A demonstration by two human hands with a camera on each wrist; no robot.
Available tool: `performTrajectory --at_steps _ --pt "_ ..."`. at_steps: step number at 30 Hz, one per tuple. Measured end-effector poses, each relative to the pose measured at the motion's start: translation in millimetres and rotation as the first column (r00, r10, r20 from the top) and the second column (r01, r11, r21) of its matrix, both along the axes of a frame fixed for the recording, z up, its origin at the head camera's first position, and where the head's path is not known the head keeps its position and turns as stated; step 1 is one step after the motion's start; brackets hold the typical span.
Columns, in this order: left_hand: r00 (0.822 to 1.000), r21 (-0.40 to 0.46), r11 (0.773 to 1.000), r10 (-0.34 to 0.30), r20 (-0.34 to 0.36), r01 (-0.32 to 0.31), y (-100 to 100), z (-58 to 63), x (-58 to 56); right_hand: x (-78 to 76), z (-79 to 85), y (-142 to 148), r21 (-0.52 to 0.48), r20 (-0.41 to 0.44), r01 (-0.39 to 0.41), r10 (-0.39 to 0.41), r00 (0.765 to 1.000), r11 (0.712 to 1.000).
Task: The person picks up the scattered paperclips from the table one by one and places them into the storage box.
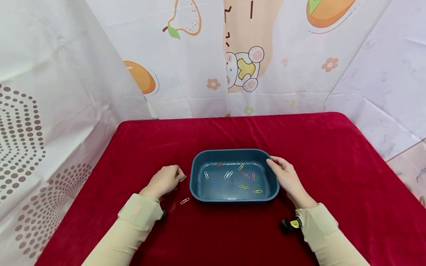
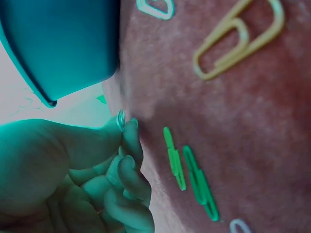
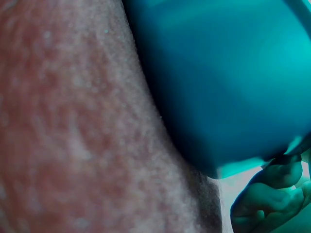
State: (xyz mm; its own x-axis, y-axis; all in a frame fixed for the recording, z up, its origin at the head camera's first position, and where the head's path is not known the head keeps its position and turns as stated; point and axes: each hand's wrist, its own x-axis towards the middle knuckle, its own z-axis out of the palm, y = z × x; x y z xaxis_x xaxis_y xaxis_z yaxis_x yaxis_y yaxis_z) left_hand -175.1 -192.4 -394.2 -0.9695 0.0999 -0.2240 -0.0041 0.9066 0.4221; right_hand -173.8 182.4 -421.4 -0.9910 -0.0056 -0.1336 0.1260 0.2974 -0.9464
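Note:
Beside the tray's left end, my left hand (image 1: 166,180) pinches a pale paper clip (image 2: 120,120) between thumb and index finger, low over the red cloth. My right hand (image 1: 287,179) grips the right rim of the blue plastic tray (image 1: 229,200), thumb on the inner side and fingers outside. Several coloured paper clips lie scattered on the tray floor, among them a white clip (image 1: 206,175), a blue clip (image 1: 215,183) and a yellow clip (image 1: 244,187). Near my left wrist, a white paper clip (image 1: 184,201) and a red paper clip (image 1: 173,207) lie on the cloth.
In the left wrist view, two green-looking clips (image 2: 200,182) and a yellow clip (image 2: 238,41) lie on the cloth close to the left hand. Red cloth (image 1: 319,140) covers the table. Printed white curtains (image 1: 186,74) hang behind it and at the sides.

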Motion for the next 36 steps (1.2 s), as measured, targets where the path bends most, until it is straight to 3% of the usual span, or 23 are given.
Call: performTrajectory --at_steps 13,23,29,36 --pt "0.993 -0.034 0.997 -0.074 -0.090 0.071 -1 15.7 -5.7 -2.2 -2.8 1 0.019 0.010 0.002 -0.003 1.000 1.000" --pt "0.983 -0.007 0.996 -0.085 -0.163 0.085 7 40.0 -4.3 -0.7 -0.6 0 0.020 0.002 0.002 -0.002 1.000 1.000" --pt "0.990 0.016 0.998 -0.063 -0.126 0.066 17 53.3 -6.0 -0.2 -0.5 1 0.028 0.000 0.001 -0.001 1.000 1.000" --pt "0.993 0.027 0.998 -0.062 -0.097 0.065 29 59.2 -10.7 -0.5 -1.0 1 0.023 0.006 0.003 -0.003 1.000 1.000"
